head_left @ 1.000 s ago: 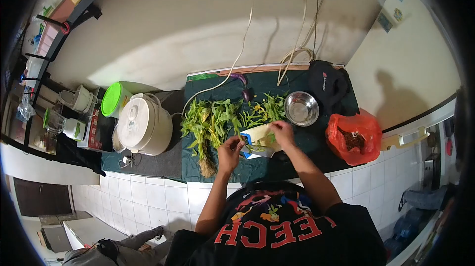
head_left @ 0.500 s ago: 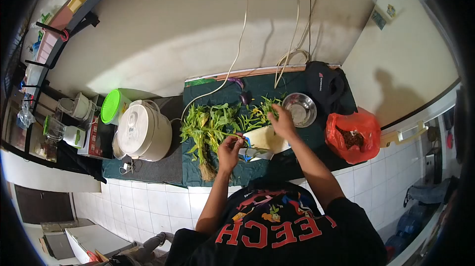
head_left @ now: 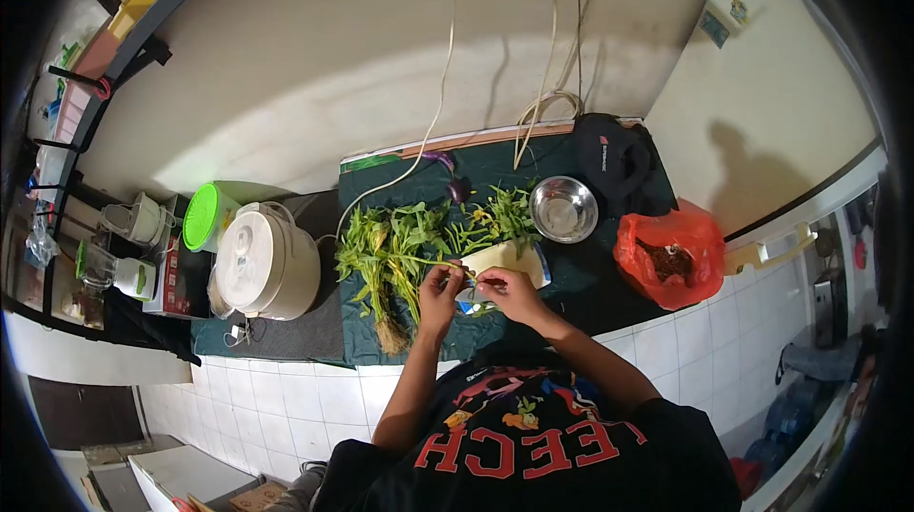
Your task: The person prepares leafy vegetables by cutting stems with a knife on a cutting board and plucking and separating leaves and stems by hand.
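Observation:
My left hand [head_left: 439, 298] is closed around a leafy green stem [head_left: 419, 261] that reaches left toward the bunch. Close beside it, the fingers of my right hand [head_left: 512, 294] pinch the right end of the same stem. Beneath the hands lies a cream cutting board [head_left: 533, 269] with blue edges, partly covered by them. To the left spreads a bunch of leafy greens [head_left: 381, 241], its roots toward the near edge. Cut stems and leaves [head_left: 495, 217] are heaped behind the board. A steel bowl [head_left: 564, 210] stands right of that heap.
A purple eggplant [head_left: 459, 190] lies toward the wall. At right are a black cap [head_left: 609, 155] and a red plastic bag [head_left: 700, 265] with brown contents. A white rice cooker [head_left: 267, 265] and a green-lidded tub [head_left: 202, 217] stand left. A white cable [head_left: 443, 98] crosses the cloth.
My right hand has come down and left from above the heap to meet my left hand at the stem. The view has shifted slightly.

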Motion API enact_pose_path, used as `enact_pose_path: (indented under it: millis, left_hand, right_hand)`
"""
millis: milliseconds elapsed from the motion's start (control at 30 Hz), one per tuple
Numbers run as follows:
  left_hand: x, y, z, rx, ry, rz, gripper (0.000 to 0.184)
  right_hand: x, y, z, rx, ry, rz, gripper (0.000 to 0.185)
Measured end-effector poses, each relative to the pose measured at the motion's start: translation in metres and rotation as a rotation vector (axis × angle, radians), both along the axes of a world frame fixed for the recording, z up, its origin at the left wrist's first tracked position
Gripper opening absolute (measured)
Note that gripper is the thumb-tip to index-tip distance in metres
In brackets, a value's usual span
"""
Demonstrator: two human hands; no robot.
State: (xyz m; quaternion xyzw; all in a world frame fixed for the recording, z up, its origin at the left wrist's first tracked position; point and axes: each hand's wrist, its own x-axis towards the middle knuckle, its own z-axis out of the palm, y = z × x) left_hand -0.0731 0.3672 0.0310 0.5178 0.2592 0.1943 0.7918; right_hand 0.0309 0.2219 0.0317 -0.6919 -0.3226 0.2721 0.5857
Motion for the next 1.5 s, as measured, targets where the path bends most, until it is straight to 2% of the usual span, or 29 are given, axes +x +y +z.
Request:
enact_pose_path:
  millis: [133, 200, 233, 267, 333, 433, 500, 567, 600, 667, 767, 867, 933, 1067, 1100, 1167, 1200, 1267, 1367, 1500]
  left_hand:
    - [0.0, -0.004, 0.002, 0.013, -0.02, -0.02, 0.024]
    - [-0.003, 0.0, -0.004, 0.309, 0.152, -0.156, 0.033]
    - [-0.002, -0.002, -0.007, 0.262, 0.1, -0.123, 0.036]
    - [-0.002, -0.001, -0.009, 0.261, 0.1, -0.122, 0.036]
    - [-0.002, -0.002, -0.004, 0.457, 0.27, -0.125, 0.032]
    - [-0.004, -0.007, 0.015, 0.49, 0.353, -0.129, 0.03]
    - [-0.005, -0.005, 0.007, 0.449, 0.309, -0.11, 0.03]
    - [-0.007, -0.002, 0.003, 0.407, 0.265, -0.094, 0.031]
    - [-0.009, 0.002, 0.003, 0.324, 0.23, -0.062, 0.032]
    - [-0.013, 0.008, 0.005, 0.242, 0.197, -0.023, 0.033]
    - [-0.02, 0.016, 0.001, 0.152, 0.161, -0.065, 0.047]
    - [-0.023, 0.012, 0.009, 0.099, 0.141, -0.082, 0.051]
    - [-0.022, 0.01, 0.007, 0.099, 0.116, -0.089, 0.052]
    - [-0.019, 0.007, 0.009, 0.074, 0.1, -0.08, 0.054]
    - [-0.018, 0.008, 0.009, 0.074, 0.099, -0.08, 0.054]
    - [-0.017, 0.007, 0.008, 0.095, 0.096, -0.092, 0.053]
    - [-0.016, 0.005, 0.01, 0.09, 0.098, -0.09, 0.053]
    - [-0.016, 0.003, 0.015, 0.187, 0.086, -0.139, 0.051]
    - [-0.015, 0.004, -0.003, 0.19, 0.093, -0.138, 0.048]
    - [-0.013, -0.002, -0.001, 0.204, 0.091, -0.122, 0.043]
  right_hand:
    - [-0.004, -0.003, 0.003, -0.035, -0.074, 0.014, 0.017]
    - [-0.007, -0.003, 0.004, -0.067, -0.108, 0.036, 0.016]
    - [-0.01, -0.002, 0.005, -0.044, -0.115, 0.014, 0.014]
    - [-0.012, -0.002, 0.005, -0.022, -0.122, -0.007, 0.013]
    - [-0.013, -0.002, 0.009, -0.059, -0.123, -0.013, 0.014]
    - [-0.01, -0.001, 0.007, -0.158, -0.089, -0.009, 0.014]
    - [-0.005, 0.0, -0.001, -0.22, -0.052, 0.0, 0.014]
    - [0.005, -0.001, -0.024, -0.246, -0.075, -0.122, 0.013]
    - [0.016, -0.001, -0.052, -0.235, -0.109, -0.193, 0.013]
    - [0.037, 0.001, -0.038, -0.127, -0.271, -0.303, 0.012]
    - [0.069, 0.013, 0.012, -0.047, -0.306, -0.343, 0.012]
    - [0.098, 0.028, 0.042, 0.011, -0.346, -0.372, 0.014]
    - [0.112, 0.031, 0.045, 0.101, -0.412, -0.298, 0.018]
    - [0.096, 0.027, 0.029, -0.162, -0.5, -0.12, 0.023]
    - [0.084, 0.022, 0.029, -0.168, -0.316, 0.021, 0.027]
    - [0.065, 0.014, 0.004, -0.064, -0.219, 0.228, 0.026]
    - [0.056, 0.009, 0.0, -0.068, -0.216, 0.23, 0.026]
    - [0.041, 0.002, -0.008, -0.061, -0.1, 0.392, 0.025]
    - [0.033, -0.006, 0.008, -0.091, -0.071, 0.355, 0.024]
    - [0.032, -0.014, 0.009, -0.086, -0.098, 0.354, 0.021]
